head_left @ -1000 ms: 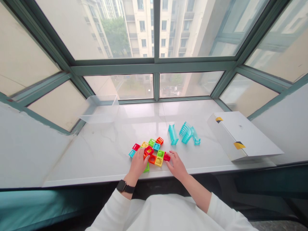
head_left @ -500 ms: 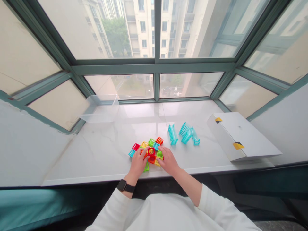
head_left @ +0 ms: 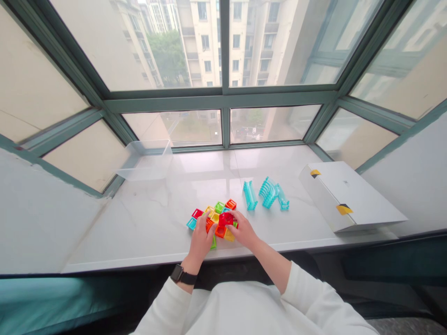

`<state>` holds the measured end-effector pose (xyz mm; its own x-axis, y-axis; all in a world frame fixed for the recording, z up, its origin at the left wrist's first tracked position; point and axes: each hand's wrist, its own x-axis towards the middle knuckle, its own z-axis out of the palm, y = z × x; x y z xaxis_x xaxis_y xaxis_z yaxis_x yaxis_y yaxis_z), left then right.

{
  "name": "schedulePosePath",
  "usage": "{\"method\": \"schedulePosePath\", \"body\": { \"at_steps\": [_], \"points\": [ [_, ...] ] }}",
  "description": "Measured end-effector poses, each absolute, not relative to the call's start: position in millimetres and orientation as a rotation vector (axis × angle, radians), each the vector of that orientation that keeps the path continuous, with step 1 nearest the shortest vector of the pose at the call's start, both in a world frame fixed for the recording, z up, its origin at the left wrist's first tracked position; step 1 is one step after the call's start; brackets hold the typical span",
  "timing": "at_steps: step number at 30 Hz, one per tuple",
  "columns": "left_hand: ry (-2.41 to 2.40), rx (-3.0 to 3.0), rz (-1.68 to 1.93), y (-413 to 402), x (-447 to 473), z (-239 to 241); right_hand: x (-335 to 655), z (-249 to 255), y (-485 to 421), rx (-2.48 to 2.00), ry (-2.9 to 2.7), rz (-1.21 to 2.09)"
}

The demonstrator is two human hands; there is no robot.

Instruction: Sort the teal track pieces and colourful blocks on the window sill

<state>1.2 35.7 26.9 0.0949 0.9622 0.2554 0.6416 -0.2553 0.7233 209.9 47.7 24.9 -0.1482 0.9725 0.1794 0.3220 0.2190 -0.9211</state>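
Note:
A red toy block [head_left: 226, 219] with a round hole is pinched between the thumb and fingers of my right hand [head_left: 245, 231], above the other pieces. My left hand [head_left: 200, 237] is at the left of the pile, thumb and fingers apart, next to an orange block [head_left: 209, 225]. Around both hands lie several colourful plastic blocks: a dark red one [head_left: 197, 213] and a blue one [head_left: 191, 224] at the left, a green one [head_left: 220, 207] and an orange-red one [head_left: 230, 204] at the back. A yellow block [head_left: 229, 235] is partly under my right hand.
Right of the pile lie turquoise track pieces, one straight [head_left: 250, 195] and one curved [head_left: 268, 192]. A clear plastic bin [head_left: 150, 160] stands at the back left. A white box [head_left: 352, 195] sits at the right of the marble sill [head_left: 139, 232], below the windows.
The red block has gone from between my hands into my right hand's grasp, slightly to the right and tilted. My left fingers have come off it. The view has shifted slightly.

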Motion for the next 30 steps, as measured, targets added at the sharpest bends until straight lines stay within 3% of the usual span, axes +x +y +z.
{"method": "schedulePosePath", "body": {
  "at_steps": [11,18,30],
  "points": [
    [1.433,2.177,0.855,42,23,21,273,45,28,-1.165,-0.863,1.387],
    [1.451,2.268,0.749,41,29,16,279,42,11,-1.211,-0.617,1.444],
    [1.345,1.988,0.884,22,55,106,246,74,3,-0.904,-0.562,1.736]
  ]
}}
